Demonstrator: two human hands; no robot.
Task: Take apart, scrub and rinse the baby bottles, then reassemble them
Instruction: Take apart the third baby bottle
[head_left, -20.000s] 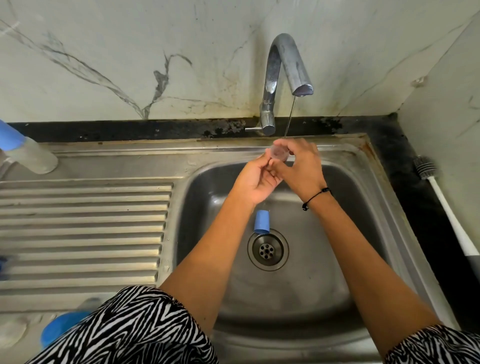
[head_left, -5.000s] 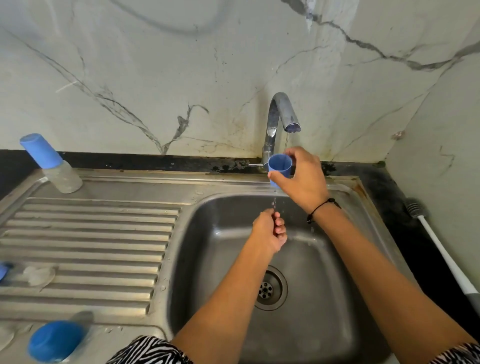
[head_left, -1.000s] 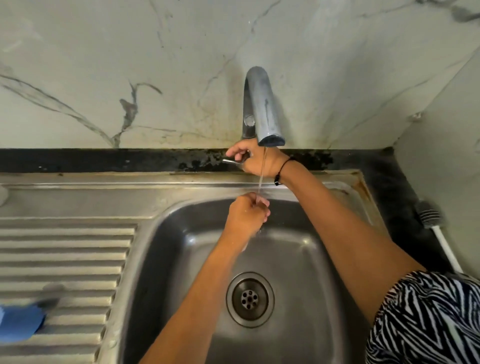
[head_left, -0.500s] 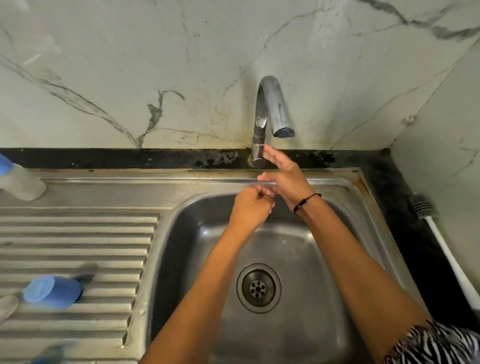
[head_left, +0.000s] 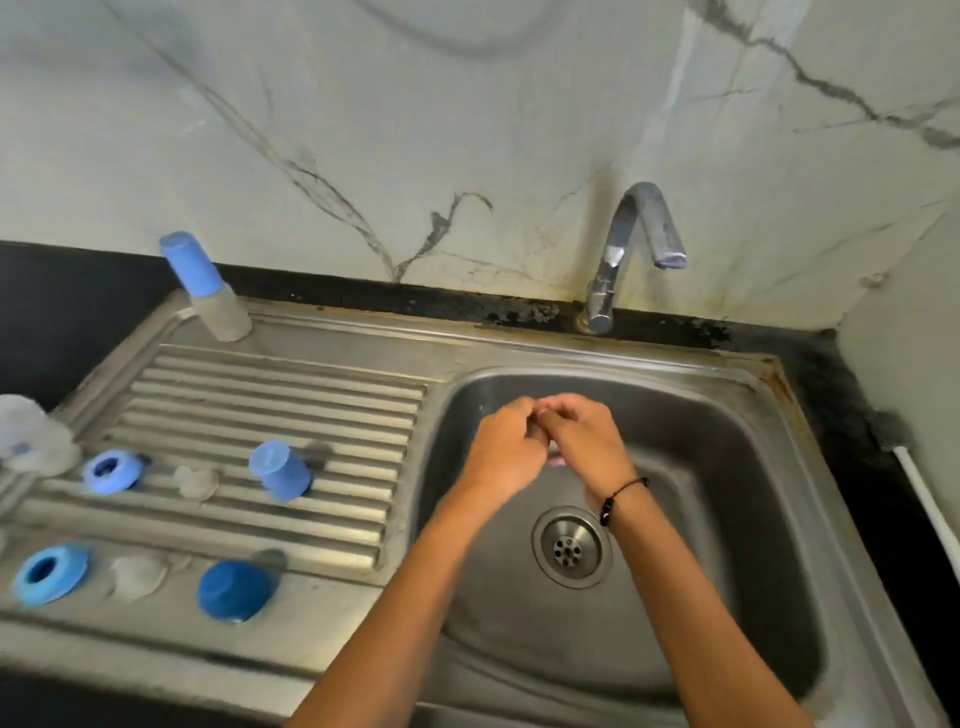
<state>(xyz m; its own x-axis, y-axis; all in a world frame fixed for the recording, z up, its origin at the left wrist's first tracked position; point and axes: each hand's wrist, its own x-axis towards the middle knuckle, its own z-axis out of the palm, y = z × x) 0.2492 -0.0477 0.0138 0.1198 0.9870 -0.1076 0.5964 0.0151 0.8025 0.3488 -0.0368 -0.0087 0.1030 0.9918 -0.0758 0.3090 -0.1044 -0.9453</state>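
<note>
Left hand (head_left: 506, 449) and right hand (head_left: 584, 441) curled together over sink (head_left: 753, 467), held item too hidden to tell; tap (head_left: 631, 249) behind, caps (head_left: 278, 470) left on drainboard (head_left: 291, 395).

Both forearms are bare from the bottom edge of the picture up to the wrists, with no sleeve on either. The right hand (head_left: 584, 441) has a thin black cord bracelet (head_left: 621, 496) with dark beads round the wrist. The left hand (head_left: 506, 449) has a bare wrist.
</note>
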